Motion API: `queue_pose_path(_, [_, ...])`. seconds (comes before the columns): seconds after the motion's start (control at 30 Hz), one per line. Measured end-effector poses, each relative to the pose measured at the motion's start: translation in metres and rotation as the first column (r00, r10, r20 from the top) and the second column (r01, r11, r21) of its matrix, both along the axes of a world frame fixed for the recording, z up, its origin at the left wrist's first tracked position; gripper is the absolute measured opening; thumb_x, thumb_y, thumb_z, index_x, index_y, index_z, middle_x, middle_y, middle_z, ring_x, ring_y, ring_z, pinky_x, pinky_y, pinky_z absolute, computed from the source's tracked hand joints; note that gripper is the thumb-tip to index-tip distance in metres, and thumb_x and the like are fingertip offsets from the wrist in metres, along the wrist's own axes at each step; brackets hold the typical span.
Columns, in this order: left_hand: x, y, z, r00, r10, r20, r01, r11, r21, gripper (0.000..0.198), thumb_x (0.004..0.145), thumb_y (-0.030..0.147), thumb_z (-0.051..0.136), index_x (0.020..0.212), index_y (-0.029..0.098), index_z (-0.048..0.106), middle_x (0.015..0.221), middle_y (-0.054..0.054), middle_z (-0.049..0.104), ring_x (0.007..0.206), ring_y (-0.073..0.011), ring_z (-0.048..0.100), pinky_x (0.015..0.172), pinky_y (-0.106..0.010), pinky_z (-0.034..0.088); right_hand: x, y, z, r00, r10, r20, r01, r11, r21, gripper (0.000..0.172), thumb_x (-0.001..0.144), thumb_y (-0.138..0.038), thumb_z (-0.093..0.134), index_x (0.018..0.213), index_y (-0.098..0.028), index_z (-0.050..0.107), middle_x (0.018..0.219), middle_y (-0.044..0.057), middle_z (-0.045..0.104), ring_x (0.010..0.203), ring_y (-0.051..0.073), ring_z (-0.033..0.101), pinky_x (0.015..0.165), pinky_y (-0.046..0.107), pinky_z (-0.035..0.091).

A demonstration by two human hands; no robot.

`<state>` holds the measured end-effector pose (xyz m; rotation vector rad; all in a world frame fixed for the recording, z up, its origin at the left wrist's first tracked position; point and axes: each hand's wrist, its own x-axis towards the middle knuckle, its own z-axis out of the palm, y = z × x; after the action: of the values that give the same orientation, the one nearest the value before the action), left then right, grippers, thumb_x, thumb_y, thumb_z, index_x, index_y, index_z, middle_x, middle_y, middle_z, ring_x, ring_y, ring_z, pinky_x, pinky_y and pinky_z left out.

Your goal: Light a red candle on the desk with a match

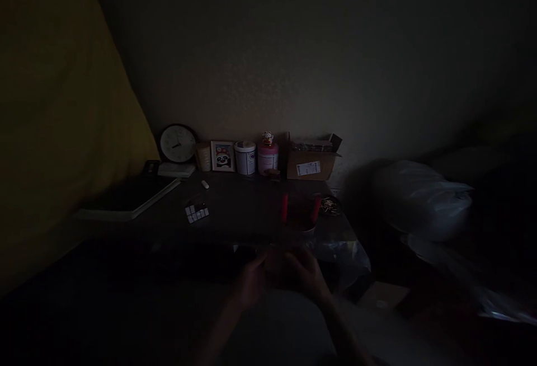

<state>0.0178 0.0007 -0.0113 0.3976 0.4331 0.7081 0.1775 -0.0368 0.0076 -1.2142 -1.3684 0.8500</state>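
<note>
The room is very dark. My left hand (251, 282) and my right hand (308, 273) meet just below the front edge of a dark desk (243, 212). Both are dim and blurred. Something small and dark seems to sit between them, but I cannot make it out. Just beyond the hands, on the desk, stands a container (300, 215) with two red sticks (284, 208) in it. A puzzle cube (197, 212) lies further left on the desk.
Along the wall stand a round clock (177, 143), a small framed picture (222, 156), a white jar (245, 157), a pink jar (267, 156) and an open cardboard box (311, 159). A tablet or book (130, 201) lies left. A white plastic bag (422, 198) sits right.
</note>
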Motion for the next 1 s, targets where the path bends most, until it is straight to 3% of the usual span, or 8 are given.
queue_pose_path(0.1, [0.001,-0.002,-0.001,0.999,-0.017,-0.040,0.018,1.000,0.024,0.034,0.085,0.034,0.051,0.102,0.008,0.064,0.088,-0.012,0.071,0.072,-0.0171,0.065,0.065,-0.026,0.048,0.008,0.006,-0.007,0.992,-0.080,-0.095,0.066,0.988,-0.139,0.035,0.077,-0.050,0.058,0.083,-0.016,0.062,0.076,0.005,0.067,0.074,0.021,0.063,0.063,0.029,0.050])
queue_pose_path(0.2, [0.001,-0.003,-0.001,0.997,-0.025,-0.067,0.027,0.999,0.034,0.033,0.084,0.034,0.053,0.100,0.008,0.065,0.085,-0.011,0.071,0.069,-0.0164,0.065,0.060,-0.025,0.047,0.008,0.007,-0.012,0.980,-0.061,-0.188,0.017,0.974,-0.227,0.040,0.071,-0.054,0.063,0.079,-0.015,0.062,0.065,0.003,0.065,0.061,0.018,0.062,0.055,0.027,0.048])
queue_pose_path(0.3, [-0.001,-0.005,0.000,0.995,-0.034,-0.094,0.034,0.999,0.006,0.030,0.083,0.033,0.056,0.100,0.009,0.065,0.085,-0.009,0.071,0.070,-0.0161,0.064,0.061,-0.025,0.047,0.005,0.007,-0.013,0.976,-0.030,-0.215,-0.028,0.965,-0.262,0.042,0.067,-0.056,0.065,0.075,-0.015,0.063,0.059,0.001,0.063,0.056,0.016,0.061,0.052,0.026,0.046])
queue_pose_path(0.4, [-0.003,-0.006,0.001,0.991,-0.056,-0.121,0.057,0.998,0.007,0.031,0.082,0.034,0.056,0.099,0.009,0.065,0.081,-0.009,0.070,0.064,-0.0154,0.063,0.057,-0.025,0.045,0.005,0.007,-0.011,0.980,-0.058,-0.188,0.005,0.963,-0.271,0.041,0.066,-0.055,0.066,0.072,-0.015,0.064,0.059,0.001,0.063,0.057,0.016,0.061,0.052,0.025,0.046])
queue_pose_path(0.63, [-0.005,-0.004,-0.003,0.989,-0.049,-0.139,0.053,0.998,0.029,0.031,0.080,0.032,0.056,0.099,0.009,0.064,0.079,-0.010,0.070,0.059,-0.0148,0.061,0.051,-0.024,0.042,0.005,0.003,-0.006,0.997,-0.062,-0.047,0.050,0.975,-0.215,0.035,0.072,-0.049,0.062,0.076,-0.014,0.065,0.067,0.003,0.066,0.063,0.017,0.062,0.054,0.025,0.047])
queue_pose_path(0.77, [-0.003,0.001,-0.014,0.986,0.005,-0.167,-0.005,1.000,-0.004,0.025,0.079,0.025,0.052,0.093,0.009,0.064,0.071,-0.009,0.069,0.054,-0.0153,0.059,0.049,-0.025,0.041,0.005,-0.001,-0.003,0.982,-0.058,0.177,0.075,0.993,-0.089,0.028,0.079,-0.042,0.057,0.081,-0.016,0.066,0.081,0.005,0.069,0.076,0.020,0.064,0.063,0.026,0.049])
queue_pose_path(0.9, [-0.003,0.005,-0.025,0.973,0.049,-0.228,-0.056,0.998,-0.028,0.023,0.079,0.022,0.048,0.094,0.012,0.063,0.068,-0.007,0.069,0.050,-0.0136,0.057,0.045,-0.023,0.038,0.005,-0.004,0.001,0.929,-0.005,0.371,-0.021,0.997,0.068,0.019,0.082,-0.029,0.054,0.092,-0.020,0.068,0.094,0.006,0.069,0.088,0.020,0.062,0.076,0.029,0.048])
queue_pose_path(1.0, [-0.006,0.004,-0.027,0.964,0.023,-0.265,-0.039,0.998,-0.054,0.023,0.079,0.024,0.049,0.094,0.012,0.063,0.063,-0.007,0.068,0.045,-0.0135,0.056,0.041,-0.022,0.036,0.002,-0.004,0.005,0.908,0.033,0.419,-0.071,0.995,0.076,0.019,0.082,-0.027,0.053,0.090,-0.021,0.070,0.096,0.006,0.068,0.088,0.020,0.062,0.077,0.030,0.048])
